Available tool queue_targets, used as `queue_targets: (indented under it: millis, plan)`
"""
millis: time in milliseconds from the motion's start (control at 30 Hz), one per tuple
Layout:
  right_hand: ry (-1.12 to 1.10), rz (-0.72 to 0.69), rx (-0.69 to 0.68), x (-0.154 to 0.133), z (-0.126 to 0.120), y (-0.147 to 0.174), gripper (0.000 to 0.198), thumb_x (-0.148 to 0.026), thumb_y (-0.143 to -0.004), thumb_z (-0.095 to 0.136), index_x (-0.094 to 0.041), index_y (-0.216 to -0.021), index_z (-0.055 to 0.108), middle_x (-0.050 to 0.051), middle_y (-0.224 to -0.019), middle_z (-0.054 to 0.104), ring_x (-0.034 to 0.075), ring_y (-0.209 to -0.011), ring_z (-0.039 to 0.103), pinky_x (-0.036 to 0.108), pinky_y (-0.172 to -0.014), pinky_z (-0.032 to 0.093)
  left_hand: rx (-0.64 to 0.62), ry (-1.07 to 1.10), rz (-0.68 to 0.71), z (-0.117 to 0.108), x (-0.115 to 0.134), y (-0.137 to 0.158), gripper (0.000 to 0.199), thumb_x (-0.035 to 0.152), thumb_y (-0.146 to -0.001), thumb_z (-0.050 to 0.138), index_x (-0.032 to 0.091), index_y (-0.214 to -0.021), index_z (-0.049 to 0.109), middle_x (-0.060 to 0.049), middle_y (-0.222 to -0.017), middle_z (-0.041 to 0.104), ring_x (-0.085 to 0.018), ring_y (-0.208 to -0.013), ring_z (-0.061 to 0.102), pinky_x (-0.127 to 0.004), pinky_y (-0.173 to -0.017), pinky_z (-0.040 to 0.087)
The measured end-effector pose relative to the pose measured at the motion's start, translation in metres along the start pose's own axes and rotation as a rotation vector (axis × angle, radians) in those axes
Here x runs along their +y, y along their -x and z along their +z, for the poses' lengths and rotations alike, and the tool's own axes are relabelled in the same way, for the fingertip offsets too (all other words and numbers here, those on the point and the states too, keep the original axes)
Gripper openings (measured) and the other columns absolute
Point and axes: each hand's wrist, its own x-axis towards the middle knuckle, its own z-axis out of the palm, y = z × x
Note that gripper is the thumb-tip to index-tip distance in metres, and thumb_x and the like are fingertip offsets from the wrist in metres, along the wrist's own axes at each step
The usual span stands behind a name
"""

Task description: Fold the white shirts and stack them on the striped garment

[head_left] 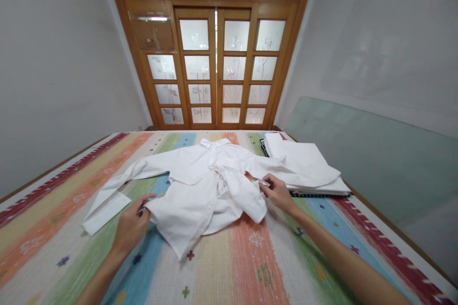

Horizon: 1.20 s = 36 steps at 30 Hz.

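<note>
A white long-sleeved shirt [191, 190] lies spread on a striped cloth [211, 267], its collar pointing away from me. Its left-hand sleeve bends back toward me, and the right-hand sleeve reaches over to a stack of white folded cloth. My left hand [134, 219] is closed on the shirt's lower left edge. On the other side, my right hand [277, 193] pinches a bit of white fabric at the shirt's right side, beneath the sleeve. The right front panel is bunched and folded over near the middle, with the striped cloth showing beside it.
The stack of folded white cloth [307, 159], with a dark-edged piece at its bottom, sits at the right. A pale green glass-like panel [372, 152] leans by the right wall. Wooden doors with glass panes [214, 66] stand beyond the far edge.
</note>
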Motion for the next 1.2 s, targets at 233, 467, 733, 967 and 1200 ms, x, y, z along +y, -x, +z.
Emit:
queue_targets:
  millis: [233, 467, 733, 967, 1200]
  plan:
    - [-0.002, -0.052, 0.182, -0.024, -0.07, 0.005, 0.037, -0.056, -0.075, 0.068, -0.02, -0.077, 0.058, 0.001, -0.069, 0.058, 0.014, -0.062, 0.053, 0.025, -0.057, 0.044, 0.132, -0.072, -0.182, -0.035, 0.024, -0.011, 0.037, 0.029, -0.069, 0.046, 0.021, -0.1, 0.064, 0.001, -0.069, 0.068, -0.016, -0.046, 0.059, -0.024, -0.049, 0.047]
    - [0.263, -0.035, -0.477, -0.032, -0.1, 0.063, 0.013, -0.034, -0.077, 0.064, -0.022, -0.073, 0.062, 0.002, -0.075, 0.06, 0.017, -0.069, 0.054, 0.029, -0.065, 0.047, -0.371, -0.175, 0.143, -0.035, -0.034, 0.016, 0.047, 0.021, -0.057, 0.048, 0.023, -0.1, 0.067, -0.005, -0.106, 0.071, -0.023, -0.1, 0.066, -0.031, -0.087, 0.053]
    - [0.399, -0.032, -0.491, -0.015, -0.054, 0.095, 0.054, -0.039, -0.069, 0.075, -0.027, -0.12, 0.059, 0.009, -0.126, 0.055, 0.03, -0.119, 0.049, 0.045, -0.103, 0.041, -0.426, -0.389, 0.461, -0.004, -0.04, 0.046, 0.07, 0.006, -0.057, 0.047, 0.028, -0.121, 0.062, -0.005, -0.133, 0.059, -0.027, -0.124, 0.053, -0.041, -0.107, 0.041]
    - [0.389, -0.027, -0.351, 0.005, -0.05, 0.103, 0.051, -0.03, -0.08, 0.059, -0.021, -0.131, 0.054, 0.015, -0.136, 0.05, 0.03, -0.128, 0.047, 0.049, -0.11, 0.035, -0.019, -0.287, 0.032, 0.001, -0.027, 0.057, 0.048, 0.028, -0.073, 0.046, 0.021, -0.121, 0.051, -0.009, -0.111, 0.064, -0.028, -0.091, 0.067, -0.04, -0.078, 0.054]
    - [0.287, -0.03, -0.3, 0.01, -0.05, 0.114, 0.052, -0.023, -0.074, 0.059, -0.021, -0.126, 0.059, 0.014, -0.139, 0.051, 0.03, -0.132, 0.045, 0.048, -0.111, 0.034, -0.093, 0.052, -0.278, 0.0, -0.028, 0.071, 0.066, 0.033, -0.064, 0.054, 0.021, -0.128, 0.04, -0.009, -0.112, 0.064, -0.014, -0.044, 0.057, -0.03, -0.045, 0.048]
